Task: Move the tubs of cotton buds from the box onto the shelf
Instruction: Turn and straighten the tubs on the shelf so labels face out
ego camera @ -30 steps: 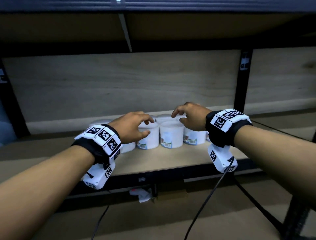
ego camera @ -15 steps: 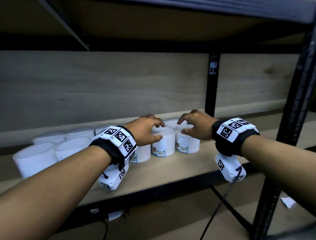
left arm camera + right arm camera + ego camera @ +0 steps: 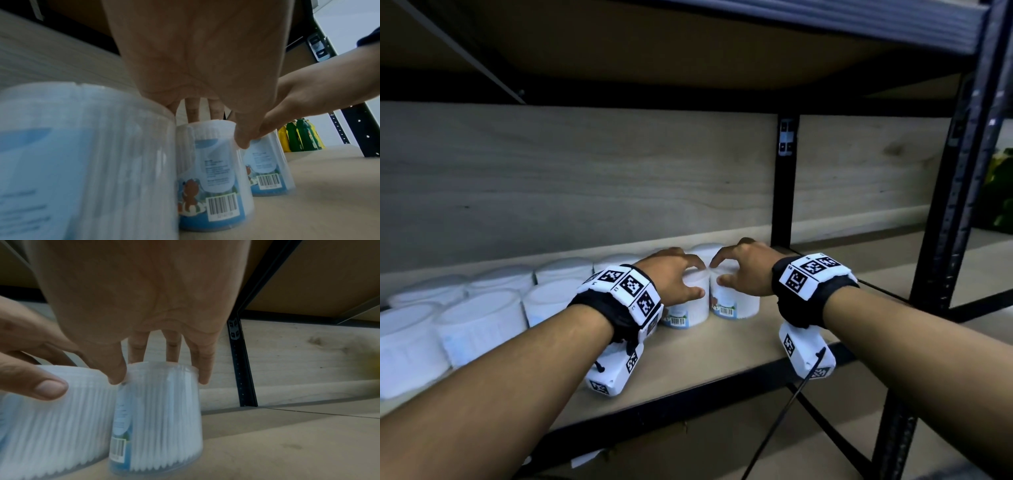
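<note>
Two clear tubs of white cotton buds stand side by side on the wooden shelf, touching. My left hand grips the left tub from above, thumb on its front and fingers over the lid. The right hand grips the right tub the same way. In the left wrist view the left tub shows a blue label with a barcode. In the right wrist view, fingers reach over the lid of the right tub. The box is out of view.
Two rows of several more tubs fill the shelf to the left, reaching the left hand's tub. A black upright stands at the back wall and a front post at the right. Green and yellow bottles stand far right.
The head view has swung left and closer, showing more tubs on the left. Both hands stay on top of their tubs and have drawn closer together.
</note>
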A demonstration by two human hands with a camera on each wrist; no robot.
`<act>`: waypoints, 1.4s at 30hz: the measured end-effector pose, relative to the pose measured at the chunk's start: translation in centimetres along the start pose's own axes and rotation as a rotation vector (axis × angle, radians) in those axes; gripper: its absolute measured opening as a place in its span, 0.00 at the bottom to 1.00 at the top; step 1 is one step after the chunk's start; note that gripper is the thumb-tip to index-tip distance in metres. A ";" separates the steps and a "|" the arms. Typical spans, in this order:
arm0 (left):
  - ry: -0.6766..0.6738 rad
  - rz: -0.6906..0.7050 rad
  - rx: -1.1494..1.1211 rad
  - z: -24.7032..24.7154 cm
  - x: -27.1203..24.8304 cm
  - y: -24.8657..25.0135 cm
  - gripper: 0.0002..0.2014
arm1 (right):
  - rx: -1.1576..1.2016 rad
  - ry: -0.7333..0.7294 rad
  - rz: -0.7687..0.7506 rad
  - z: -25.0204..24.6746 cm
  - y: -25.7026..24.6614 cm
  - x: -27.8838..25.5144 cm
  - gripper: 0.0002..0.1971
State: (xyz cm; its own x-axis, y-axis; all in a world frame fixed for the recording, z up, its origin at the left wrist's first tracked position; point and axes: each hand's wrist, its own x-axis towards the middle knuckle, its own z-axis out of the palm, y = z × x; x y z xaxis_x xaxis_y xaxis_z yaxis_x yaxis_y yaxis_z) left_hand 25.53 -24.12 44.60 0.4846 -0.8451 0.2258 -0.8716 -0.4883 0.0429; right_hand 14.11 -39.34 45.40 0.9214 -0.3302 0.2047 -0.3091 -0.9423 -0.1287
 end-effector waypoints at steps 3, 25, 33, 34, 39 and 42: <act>0.000 -0.012 0.010 -0.3 0.1 0.1 0.27 | 0.007 0.000 0.001 -0.1 0.0 -0.2 0.19; -0.013 0.043 0.096 -2.5 -4.2 4.5 0.27 | -0.028 -0.039 -0.023 -2.1 0.1 -5.5 0.18; -0.035 0.055 0.102 -3.2 -6.1 6.4 0.27 | -0.051 -0.044 -0.043 -3.1 0.3 -8.2 0.19; -0.037 0.060 0.104 -3.3 -6.3 6.5 0.27 | -0.056 -0.045 -0.041 -3.1 0.3 -8.4 0.19; -0.038 0.093 0.124 -3.4 -6.9 7.1 0.28 | -0.071 -0.069 -0.032 -3.6 0.0 -9.2 0.19; -0.084 0.069 0.111 -3.5 -6.8 7.0 0.33 | -0.081 -0.119 0.001 -4.2 -0.1 -9.3 0.24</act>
State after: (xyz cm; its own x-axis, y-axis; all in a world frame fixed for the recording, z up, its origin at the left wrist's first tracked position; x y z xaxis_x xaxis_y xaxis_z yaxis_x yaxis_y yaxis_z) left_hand 15.87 -20.98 46.77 0.4328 -0.8903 0.1420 -0.8916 -0.4459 -0.0785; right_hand 4.56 -36.42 47.54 0.9412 -0.3265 0.0871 -0.3232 -0.9450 -0.0495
